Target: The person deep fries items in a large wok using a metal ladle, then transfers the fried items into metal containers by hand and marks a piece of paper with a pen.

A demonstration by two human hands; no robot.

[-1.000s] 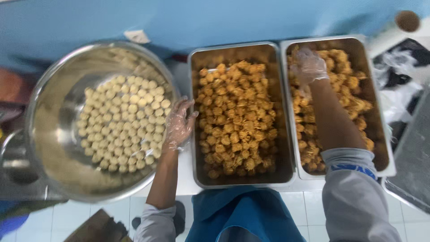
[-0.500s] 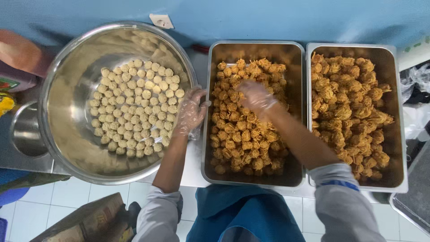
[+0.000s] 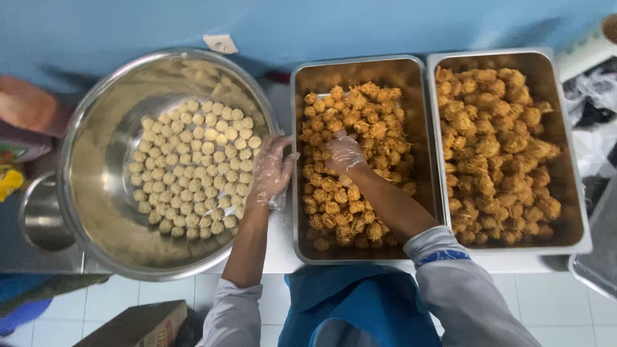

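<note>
My right hand (image 3: 345,154) lies fingers-down among the fried balls in the middle tray (image 3: 302,160), so I cannot tell whether the fingertips grip one or merely rest there. My left hand (image 3: 270,170) covers the big bowl's (image 3: 83,128) rim at three o'clock, and its crinkled clear glove blurs the finger outlines. At nine o'clock, a smaller steel pot (image 3: 38,215) sits half under the bowl. A red-orange package (image 3: 22,106) is cut by the left edge, a cardboard box (image 3: 138,324) by the bottom, and another tray's corner (image 3: 594,270) by the right edge at four o'clock.
</note>
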